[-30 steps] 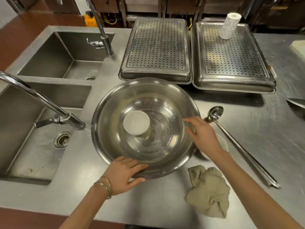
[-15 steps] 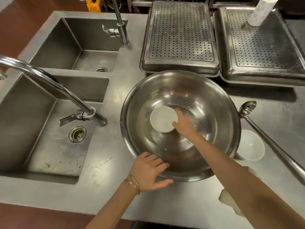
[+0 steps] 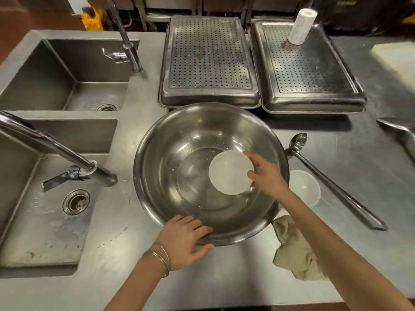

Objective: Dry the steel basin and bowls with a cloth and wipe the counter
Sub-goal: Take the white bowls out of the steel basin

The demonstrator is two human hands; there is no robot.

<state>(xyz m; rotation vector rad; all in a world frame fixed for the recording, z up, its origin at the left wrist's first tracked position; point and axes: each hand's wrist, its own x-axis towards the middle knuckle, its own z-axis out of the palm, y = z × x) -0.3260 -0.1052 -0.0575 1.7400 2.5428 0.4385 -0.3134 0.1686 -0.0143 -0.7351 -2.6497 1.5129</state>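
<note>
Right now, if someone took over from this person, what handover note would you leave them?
Left hand grips the near rim of the steel basin.
Right hand pinches the small white bowl within the basin.
The second bowl sits on the counter to the right of the basin. The cloth lies crumpled near the front edge, in neither hand.
Done: nothing evident; droplets show in the basin.
Left: dry basin and bowls, wipe counter.

Steel basin [image 3: 179, 176] upright on counter [image 3: 224, 277], small white bowl [image 3: 229, 172] inside — perhaps lifted, crumpled cloth [image 3: 294, 254] beside
</note>
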